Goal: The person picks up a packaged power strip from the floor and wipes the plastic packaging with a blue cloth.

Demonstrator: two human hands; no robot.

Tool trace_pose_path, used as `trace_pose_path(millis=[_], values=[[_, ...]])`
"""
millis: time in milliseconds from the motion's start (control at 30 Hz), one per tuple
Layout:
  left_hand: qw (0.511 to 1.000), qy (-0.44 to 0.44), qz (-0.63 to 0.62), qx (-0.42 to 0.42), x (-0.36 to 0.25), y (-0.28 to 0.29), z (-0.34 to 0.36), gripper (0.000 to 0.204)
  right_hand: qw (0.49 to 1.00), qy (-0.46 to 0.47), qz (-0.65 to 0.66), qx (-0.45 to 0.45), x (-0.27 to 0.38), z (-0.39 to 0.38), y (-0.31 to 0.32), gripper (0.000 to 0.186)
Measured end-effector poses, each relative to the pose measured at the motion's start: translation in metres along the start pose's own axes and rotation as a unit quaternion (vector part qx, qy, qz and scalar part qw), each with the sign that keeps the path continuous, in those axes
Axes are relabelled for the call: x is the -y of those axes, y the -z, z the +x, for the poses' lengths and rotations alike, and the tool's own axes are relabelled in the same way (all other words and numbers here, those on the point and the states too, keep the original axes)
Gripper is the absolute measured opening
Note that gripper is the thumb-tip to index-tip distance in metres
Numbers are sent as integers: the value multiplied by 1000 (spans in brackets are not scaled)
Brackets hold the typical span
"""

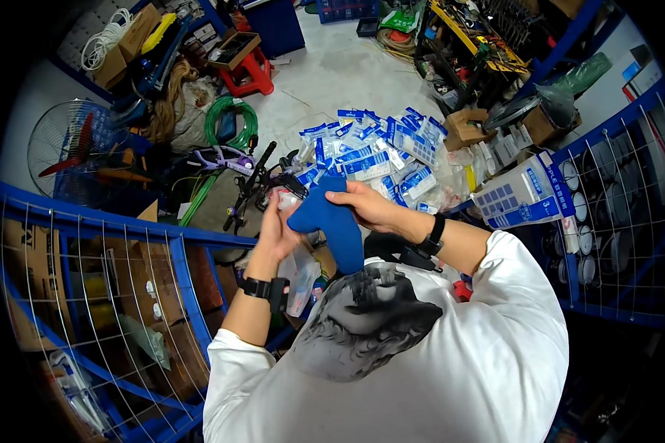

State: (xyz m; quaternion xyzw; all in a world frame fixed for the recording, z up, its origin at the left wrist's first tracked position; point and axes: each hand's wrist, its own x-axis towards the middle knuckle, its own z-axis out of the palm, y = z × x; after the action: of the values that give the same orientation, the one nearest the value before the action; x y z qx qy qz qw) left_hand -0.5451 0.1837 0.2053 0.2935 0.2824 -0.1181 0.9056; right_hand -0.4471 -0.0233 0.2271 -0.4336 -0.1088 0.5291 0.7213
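In front of my chest, my right hand (373, 205) pinches a blue cloth (340, 225) with the thumb on top. The cloth hangs down toward my shirt, and its left end reaches across to my left hand (273, 232). My left fingers are bent up around a small whitish, partly clear item (287, 199) with a touch of red; the cloth covers part of it, so its kind is hidden. Just beyond my hands lies a heap of blue-and-white plastic packets (366, 159).
A blue-framed wire rack (181, 295) stands close on my left, another rack (606, 221) on my right with a blue-and-white bag (521, 193). Ahead are a handlebar (247, 184), green hose coil (227, 122), red stool (251, 77), fan (70, 151) and cardboard box (467, 127).
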Motion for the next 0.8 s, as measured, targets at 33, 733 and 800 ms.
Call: trace_pose_path(millis=[33, 733, 800], values=[[998, 54, -10, -3, 10, -12, -9, 85, 999, 14, 40, -4, 4, 5, -2, 24], [867, -225, 389, -217, -23, 21, 235, 24, 974, -196, -50, 101, 35, 226, 299, 23], [829, -265, 433, -235, -29, 12, 257, 23, 976, -190, -56, 86, 39, 251, 352, 22]])
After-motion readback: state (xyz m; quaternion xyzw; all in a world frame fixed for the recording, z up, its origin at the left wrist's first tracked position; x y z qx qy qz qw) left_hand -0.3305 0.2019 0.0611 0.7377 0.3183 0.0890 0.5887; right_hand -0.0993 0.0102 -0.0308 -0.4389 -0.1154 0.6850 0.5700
